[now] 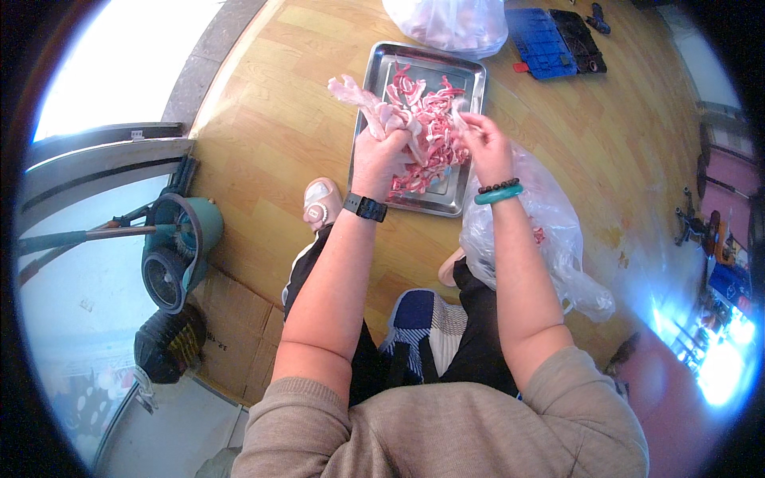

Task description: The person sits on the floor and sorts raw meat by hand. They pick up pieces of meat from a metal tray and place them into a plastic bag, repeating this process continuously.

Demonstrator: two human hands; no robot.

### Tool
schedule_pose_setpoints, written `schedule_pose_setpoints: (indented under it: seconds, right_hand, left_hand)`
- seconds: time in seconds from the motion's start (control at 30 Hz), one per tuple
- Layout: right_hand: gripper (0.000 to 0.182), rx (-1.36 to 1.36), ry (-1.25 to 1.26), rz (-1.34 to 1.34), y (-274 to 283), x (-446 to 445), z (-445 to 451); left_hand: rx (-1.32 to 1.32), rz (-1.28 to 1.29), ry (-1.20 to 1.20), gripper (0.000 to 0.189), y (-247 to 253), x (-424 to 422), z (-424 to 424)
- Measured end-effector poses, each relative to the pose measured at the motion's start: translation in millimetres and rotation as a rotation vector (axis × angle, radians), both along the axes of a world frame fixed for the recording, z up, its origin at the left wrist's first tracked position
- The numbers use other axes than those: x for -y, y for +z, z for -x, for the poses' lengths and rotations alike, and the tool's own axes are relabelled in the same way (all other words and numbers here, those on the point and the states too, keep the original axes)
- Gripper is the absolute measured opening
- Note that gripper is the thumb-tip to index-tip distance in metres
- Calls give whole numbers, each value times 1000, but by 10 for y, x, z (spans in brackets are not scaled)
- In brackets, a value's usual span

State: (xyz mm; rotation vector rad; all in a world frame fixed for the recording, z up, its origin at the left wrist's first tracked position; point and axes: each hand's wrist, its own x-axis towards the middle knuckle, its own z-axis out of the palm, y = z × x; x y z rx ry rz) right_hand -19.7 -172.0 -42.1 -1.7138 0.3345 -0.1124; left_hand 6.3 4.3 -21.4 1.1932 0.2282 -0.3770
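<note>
My left hand [382, 156] is closed on a bunch of pale pink, stringy strips [391, 119], which look like raw meat or fat, over the left side of a metal tray [444, 207]. One end of the bunch sticks out past the tray's left rim. Near the tray's right rim, my right hand [487, 143] pinches a thin pale strip, blurred, between thumb and fingers. Many red and white strips [439, 128] lie heaped in the tray between both hands. Beneath my right forearm, a clear plastic bag [556, 239] rests on the floor with some reddish pieces showing inside.
A full plastic bag [454, 24] stands behind the tray. An open blue tool case [541, 45] lies at the back right. At left are a teal mop bucket [206, 221], flattened cardboard [233, 334] and a dark wrapped bundle [164, 346]. My feet flank the tray's near end.
</note>
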Motion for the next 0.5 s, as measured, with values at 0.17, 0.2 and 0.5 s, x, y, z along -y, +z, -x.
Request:
schedule_pose_setpoints:
  seconds: [0.17,0.2,0.5]
  right_hand:
    - [33,166,222,192,90,-194,-2]
    - [32,185,224,75,133,-261,-1]
    - [6,-31,21,203,73,-165,29]
  left_hand:
    - [-8,150,-70,20,20,28,51]
    - [-57,187,-83,20,11,34,56]
    - [-230,258,-129,26,1,13,75]
